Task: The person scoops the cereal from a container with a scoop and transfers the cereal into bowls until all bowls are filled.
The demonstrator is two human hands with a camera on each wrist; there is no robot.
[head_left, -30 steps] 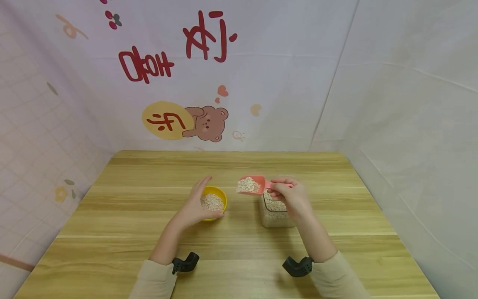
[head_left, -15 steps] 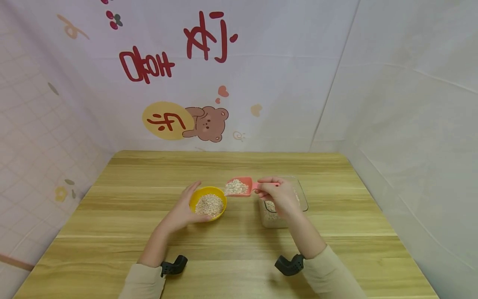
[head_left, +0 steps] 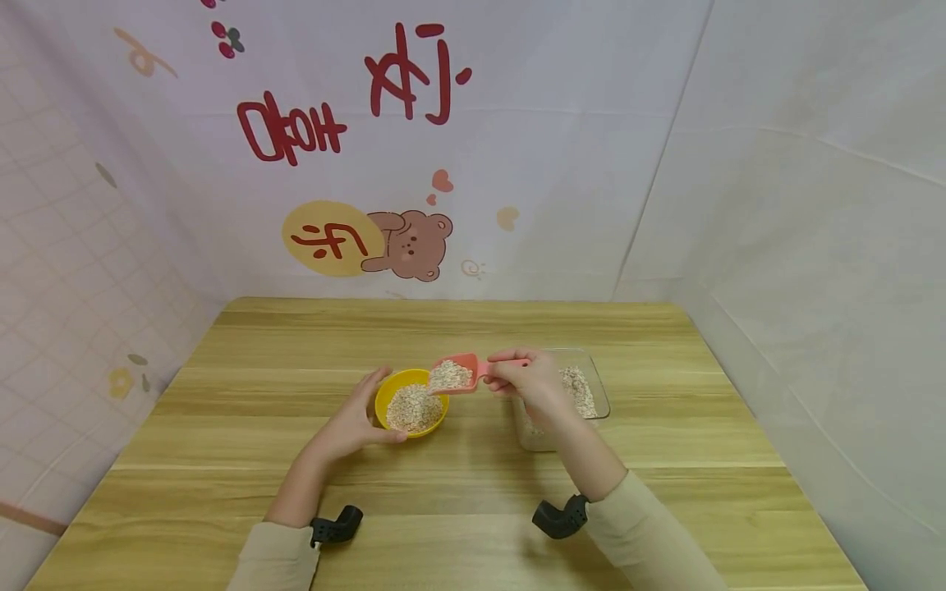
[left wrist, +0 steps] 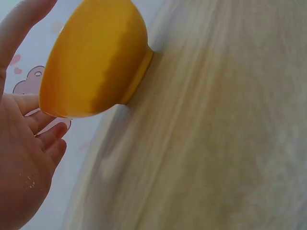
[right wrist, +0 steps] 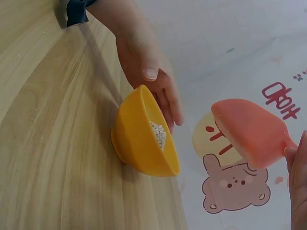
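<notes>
A yellow bowl with oat flakes in it stands on the table. At its left side my left hand is spread, thumb toward the near rim and fingers toward the far side. The left wrist view has that hand's palm beside the bowl's outer wall, fingers loosely bent. My right hand pinches the handle of a pink scoop heaped with oats. The scoop's front edge overlaps the bowl's right rim in the head view; the right wrist view has the scoop raised above bowl height.
A clear square container holding oats stands right of the bowl, partly hidden under my right hand and forearm. The wooden table meets a printed white curtain at the back. Both wrists wear black mounts.
My right hand has carried the loaded scoop leftward from above the container to the bowl's rim. The left hand has drawn back left, uncovering more of the bowl, which stays put.
</notes>
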